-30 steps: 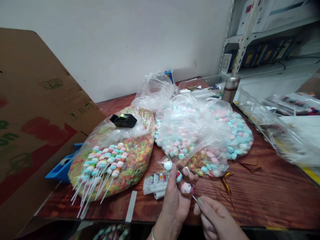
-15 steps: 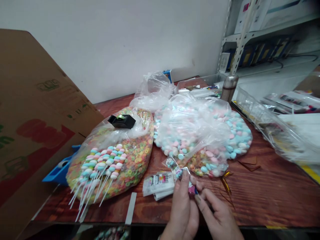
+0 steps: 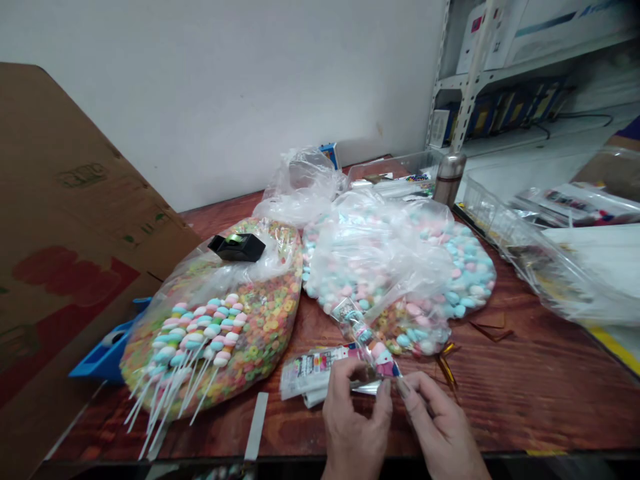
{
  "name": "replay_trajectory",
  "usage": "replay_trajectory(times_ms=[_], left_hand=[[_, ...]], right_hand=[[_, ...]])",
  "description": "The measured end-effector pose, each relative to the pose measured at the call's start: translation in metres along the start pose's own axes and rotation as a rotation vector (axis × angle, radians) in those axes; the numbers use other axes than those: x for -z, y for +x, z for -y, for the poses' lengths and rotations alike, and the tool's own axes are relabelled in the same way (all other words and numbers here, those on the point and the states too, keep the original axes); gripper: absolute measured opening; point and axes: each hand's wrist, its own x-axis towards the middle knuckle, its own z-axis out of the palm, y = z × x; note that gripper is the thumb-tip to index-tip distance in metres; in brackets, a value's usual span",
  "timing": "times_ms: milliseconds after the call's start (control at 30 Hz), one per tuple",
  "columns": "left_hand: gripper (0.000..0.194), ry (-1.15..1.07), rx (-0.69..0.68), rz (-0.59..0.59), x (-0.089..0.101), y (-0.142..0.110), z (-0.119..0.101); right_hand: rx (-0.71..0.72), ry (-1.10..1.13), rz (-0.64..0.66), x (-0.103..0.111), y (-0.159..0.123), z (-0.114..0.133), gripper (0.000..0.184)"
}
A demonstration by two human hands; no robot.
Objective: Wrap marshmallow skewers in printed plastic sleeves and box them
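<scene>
A clear printed candy bag (image 3: 361,331) with marshmallows inside points up and away from me, just in front of the big bags. My left hand (image 3: 353,420) pinches its lower end between thumb and curled fingers. My right hand (image 3: 440,423) closes on the same lower end from the other side, fingertips near the left thumb. Behind my left hand lies a stack of flat printed bags (image 3: 313,370), partly covered by the fingers. Marshmallow skewers (image 3: 200,330) on white sticks rest on a large bag of colourful cereal rings (image 3: 270,320) to the left.
A black tape dispenser (image 3: 237,247) sits on the cereal bag. Large marshmallow bags (image 3: 380,247) fill the middle. Gold twist ties (image 3: 447,367) lie right of them. A cardboard box (image 3: 75,233) stands left, clear bins (image 3: 525,247) and a metal bottle (image 3: 449,180) right.
My left hand has shifted from the middle of the candy bag down to its lower end, so more of the bag shows. The view has moved slightly to the right.
</scene>
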Motion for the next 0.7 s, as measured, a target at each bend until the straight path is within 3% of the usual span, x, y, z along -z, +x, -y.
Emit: replay_trajectory(times_ms=[100, 233, 367, 600, 700], left_hand=[[0.018, 0.179, -0.331, 0.078, 0.006, 0.004, -0.002], [0.034, 0.28, -0.503, 0.059, 0.008, 0.01, -0.005], [0.033, 0.287, -0.523, 0.067, 0.006, 0.008, -0.004], [0.017, 0.315, -0.44, 0.096, 0.006, 0.009, -0.005], [0.015, 0.346, -0.508, 0.188, 0.006, 0.007, -0.003]], right_hand=[[-0.024, 0.07, 0.013, -0.005, 0.001, 0.003, 0.028], [-0.138, 0.281, 0.008, -0.01, -0.001, -0.002, 0.032], [-0.267, 0.486, 0.055, -0.013, -0.003, -0.001, 0.038], [-0.297, 0.584, 0.044, -0.019, -0.003, 0.0, 0.042], [-0.351, 0.657, -0.006, -0.021, -0.001, -0.006, 0.045]])
